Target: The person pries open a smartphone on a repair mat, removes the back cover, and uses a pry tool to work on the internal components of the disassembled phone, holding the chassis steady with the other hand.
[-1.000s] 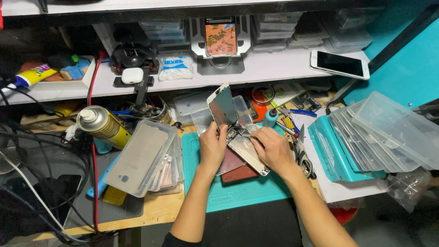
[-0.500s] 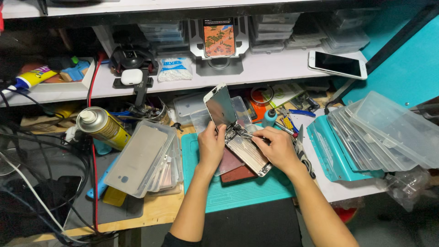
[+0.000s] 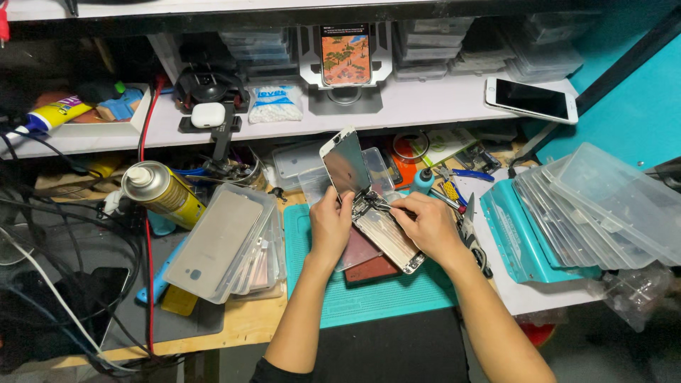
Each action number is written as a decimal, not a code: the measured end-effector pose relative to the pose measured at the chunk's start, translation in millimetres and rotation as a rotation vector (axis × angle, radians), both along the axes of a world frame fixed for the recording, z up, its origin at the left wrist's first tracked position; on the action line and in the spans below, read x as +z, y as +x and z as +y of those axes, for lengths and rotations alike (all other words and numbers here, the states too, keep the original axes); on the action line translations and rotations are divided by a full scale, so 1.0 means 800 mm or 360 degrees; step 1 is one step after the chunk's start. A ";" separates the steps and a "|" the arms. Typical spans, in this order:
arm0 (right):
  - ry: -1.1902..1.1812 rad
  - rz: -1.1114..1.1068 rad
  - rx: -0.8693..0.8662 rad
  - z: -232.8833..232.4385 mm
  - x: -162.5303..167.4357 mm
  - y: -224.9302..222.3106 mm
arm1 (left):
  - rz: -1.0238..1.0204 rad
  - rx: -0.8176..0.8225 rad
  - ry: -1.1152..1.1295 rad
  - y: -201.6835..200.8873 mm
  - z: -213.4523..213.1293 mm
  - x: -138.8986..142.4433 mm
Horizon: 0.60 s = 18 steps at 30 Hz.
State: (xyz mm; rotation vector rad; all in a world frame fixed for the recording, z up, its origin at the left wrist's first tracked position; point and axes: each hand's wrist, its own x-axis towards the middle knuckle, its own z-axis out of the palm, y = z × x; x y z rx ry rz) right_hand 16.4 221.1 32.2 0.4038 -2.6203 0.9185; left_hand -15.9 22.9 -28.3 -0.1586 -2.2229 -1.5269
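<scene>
Head view: the left hand (image 3: 330,225) has its grip closed on the opened phone (image 3: 379,230) above the teal mat (image 3: 355,301); the right hand (image 3: 428,225) pinches tweezers (image 3: 389,207) at its hinge.

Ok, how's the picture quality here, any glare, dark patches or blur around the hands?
Head view: sharp overall, hands unblurred; the lifted phone screen held by the left hand catches pale glare; the left-side cables sit in deep shadow; the right hand is evenly lit.
</scene>
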 end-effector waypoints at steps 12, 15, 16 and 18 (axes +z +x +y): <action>0.0037 0.0056 0.0028 -0.002 -0.005 0.001 | -0.0011 0.0039 -0.0086 -0.002 0.001 -0.006; 0.0029 0.0094 0.0035 -0.003 -0.005 0.001 | -0.0038 0.0058 -0.0094 -0.002 0.002 -0.005; -0.0004 0.0044 0.0032 -0.003 -0.004 0.001 | -0.0048 0.0062 -0.0092 -0.002 0.002 -0.005; -0.0071 -0.0057 0.0026 -0.001 -0.003 0.000 | 0.0003 0.0053 -0.0082 -0.002 0.002 -0.005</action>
